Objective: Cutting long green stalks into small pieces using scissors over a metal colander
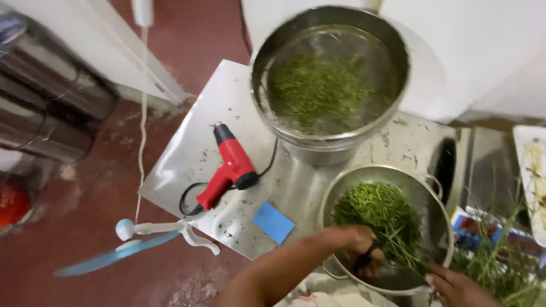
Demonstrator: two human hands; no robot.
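The green stems [380, 213] lie heaped in the steel bowl [441, 227] at the near edge of the table [187, 159]. The left hand [361, 244] is inside the bowl, its grip clamped on dark scissors [369, 257]; the right hand [455, 287] pinches a few stems at the rim. Cutting goes best, I judge, with the stems held taut and bunched over the bowl, fingers well back from the blades. Behind stands a big pot [330, 74] of water with chopped greens; a red heat gun [230, 167] and a blue card [273, 223] lie to the left.
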